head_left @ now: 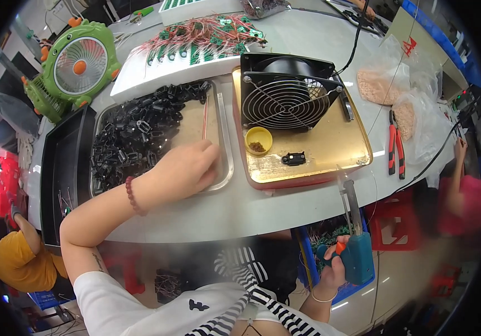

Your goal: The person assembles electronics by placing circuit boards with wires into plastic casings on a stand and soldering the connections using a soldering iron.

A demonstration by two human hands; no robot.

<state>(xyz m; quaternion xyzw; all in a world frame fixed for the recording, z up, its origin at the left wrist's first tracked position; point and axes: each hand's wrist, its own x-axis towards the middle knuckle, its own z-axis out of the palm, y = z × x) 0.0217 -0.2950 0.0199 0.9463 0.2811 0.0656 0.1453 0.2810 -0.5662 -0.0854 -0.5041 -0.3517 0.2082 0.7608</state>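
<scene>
My left hand (187,168) is closed over the right side of a metal tray (227,159). Its fingertips are hidden, so what they hold does not show. A thin red-and-white wire (205,117) runs up from beside its knuckles. Many small black plastic housings (134,126) are heaped in the tray's left part. At the table's front edge, my right hand (335,271) grips a teal soldering gun (358,259) with an orange trigger, its tip pointing up. Beyond that tip, one black housing (293,159) lies on a gold tin lid (324,151), near a small yellow cup (258,140) with brown matter inside.
A black fan (288,101) with a wire guard stands on the lid. Behind the tray, a white foam tray (134,78) holds green circuit boards with red wires (207,39). Red-handled pliers (396,145) and plastic bags (419,117) are right; a green fan (81,61) stands left.
</scene>
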